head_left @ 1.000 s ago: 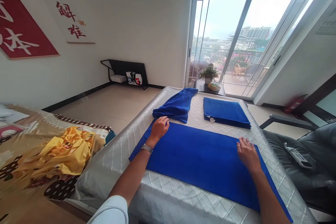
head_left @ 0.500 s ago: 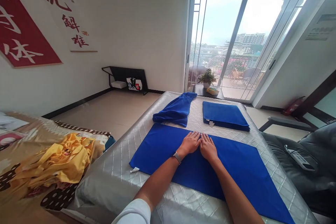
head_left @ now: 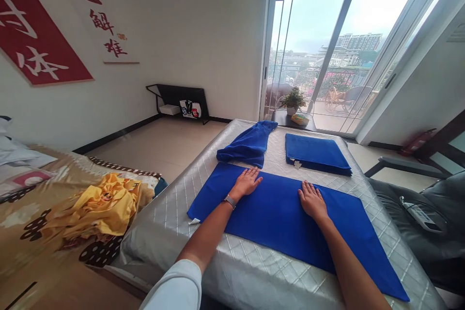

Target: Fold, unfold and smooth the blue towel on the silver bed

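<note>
A long blue towel [head_left: 276,213] lies spread flat across a silver quilted mattress [head_left: 174,213]. My left hand [head_left: 247,181] rests flat on the towel's far edge, fingers stretched out. My right hand [head_left: 311,200] lies flat on the towel further right, fingers spread. Beyond the hands, a crumpled blue towel [head_left: 247,145] sits at the far left of the mattress. A neatly folded blue towel [head_left: 316,154] lies beside it on the right.
A second bed with a patterned cover and a yellow garment [head_left: 98,206] is at the left. A dark chair with a remote [head_left: 421,215] stands at the right. A small table with a potted plant [head_left: 292,100] sits before the glass balcony doors.
My hands first came together at the towel's middle, then slid apart along it, the left hand leftward and the right hand rightward. The view shifted slightly.
</note>
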The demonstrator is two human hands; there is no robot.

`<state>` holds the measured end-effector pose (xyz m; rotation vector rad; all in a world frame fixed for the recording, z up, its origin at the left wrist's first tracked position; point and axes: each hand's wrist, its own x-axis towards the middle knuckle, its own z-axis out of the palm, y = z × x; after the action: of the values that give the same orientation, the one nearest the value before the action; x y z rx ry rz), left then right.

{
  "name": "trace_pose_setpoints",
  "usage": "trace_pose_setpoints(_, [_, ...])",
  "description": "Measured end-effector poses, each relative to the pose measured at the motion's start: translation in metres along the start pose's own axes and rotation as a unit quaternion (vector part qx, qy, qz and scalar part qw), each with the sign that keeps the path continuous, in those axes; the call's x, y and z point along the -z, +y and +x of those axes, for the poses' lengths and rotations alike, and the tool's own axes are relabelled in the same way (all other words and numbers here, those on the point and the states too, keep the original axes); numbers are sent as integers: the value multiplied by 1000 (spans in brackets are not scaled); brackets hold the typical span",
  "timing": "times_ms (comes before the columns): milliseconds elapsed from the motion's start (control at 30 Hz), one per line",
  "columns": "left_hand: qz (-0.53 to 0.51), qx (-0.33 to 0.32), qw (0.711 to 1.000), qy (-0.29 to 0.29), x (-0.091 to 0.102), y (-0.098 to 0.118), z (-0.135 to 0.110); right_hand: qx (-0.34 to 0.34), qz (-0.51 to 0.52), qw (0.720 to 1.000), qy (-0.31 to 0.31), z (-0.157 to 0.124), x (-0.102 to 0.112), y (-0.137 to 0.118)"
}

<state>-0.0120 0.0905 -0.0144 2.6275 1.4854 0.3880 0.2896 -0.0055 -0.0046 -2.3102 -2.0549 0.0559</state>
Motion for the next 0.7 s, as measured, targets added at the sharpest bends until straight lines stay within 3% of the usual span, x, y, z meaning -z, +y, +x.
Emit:
trace_pose_setpoints(200, [40, 108, 993, -15, 26, -102, -33, -77, -29, 997, 3, -16, 0, 100])
trace_pose_setpoints(300, [55, 158, 986, -9, 32, -136, -45, -128, -13, 992, 11, -23, -1, 139])
trace_pose_setpoints(433, [61, 180, 982, -2, 29, -152, -50, -154, 17, 988, 25, -26, -4, 160])
trace_pose_setpoints(700, [69, 168, 983, 13, 25, -154, -50, -149, 34, 987, 43, -26, -7, 161])
